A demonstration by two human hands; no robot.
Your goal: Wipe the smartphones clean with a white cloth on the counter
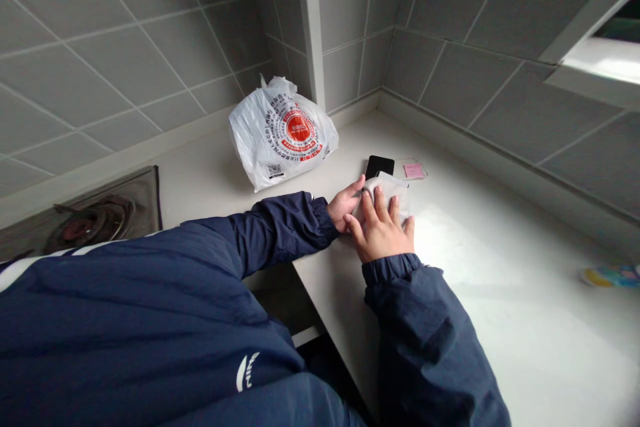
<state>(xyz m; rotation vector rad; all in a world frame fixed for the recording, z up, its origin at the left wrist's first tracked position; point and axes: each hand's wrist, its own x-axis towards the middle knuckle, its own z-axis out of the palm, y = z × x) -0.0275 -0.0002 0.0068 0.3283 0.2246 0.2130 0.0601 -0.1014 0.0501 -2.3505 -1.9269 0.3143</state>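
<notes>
My right hand (384,230) lies flat, fingers spread, on a thin white sheet (399,188) that looks like a tissue or wipe. Close on its left, my left hand (344,205) curls at the sheet's edge with the thumb raised. Its other fingers are partly hidden, so what they grip cannot be made out. From the sheet's far side a flat black object (380,165), resembling a phone, sticks out; its near part is covered. Just right of it lies a clear case (423,172) with a pink card (413,170) in it.
On the white countertop (480,260), a printed white plastic bag (265,140) stands at the back left. A gas stove (95,220) is at the far left. Near the right edge lies a blurred yellow and blue packet (607,275). Grey tiled walls enclose the corner.
</notes>
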